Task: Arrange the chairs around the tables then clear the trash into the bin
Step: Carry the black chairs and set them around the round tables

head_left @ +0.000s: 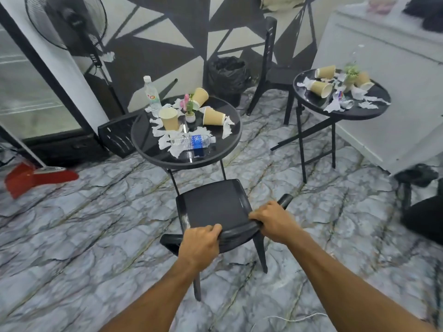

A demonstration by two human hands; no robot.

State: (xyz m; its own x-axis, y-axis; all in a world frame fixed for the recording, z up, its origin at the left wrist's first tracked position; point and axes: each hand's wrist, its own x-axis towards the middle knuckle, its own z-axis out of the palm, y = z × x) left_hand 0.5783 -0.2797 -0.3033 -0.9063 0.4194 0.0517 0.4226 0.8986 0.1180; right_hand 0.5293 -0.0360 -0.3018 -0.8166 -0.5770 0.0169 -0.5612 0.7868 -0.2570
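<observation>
Black plastic chair (213,207) is gripped at its backrest rail by the left hand (200,245) and right hand (273,221), fingers curled over it. It is set just before the littered round table (223,105). Fingertips are hidden behind the rail.

The left hand (200,243) and right hand (273,221) are gripping the back rail of a black chair (213,204), its seat pointing at a round table (148,140) that is carrying paper cups (213,116), water bottles (191,141) and torn tissue (176,149). A lined bin (227,73) is standing against the wall (167,32) beyond.
</observation>
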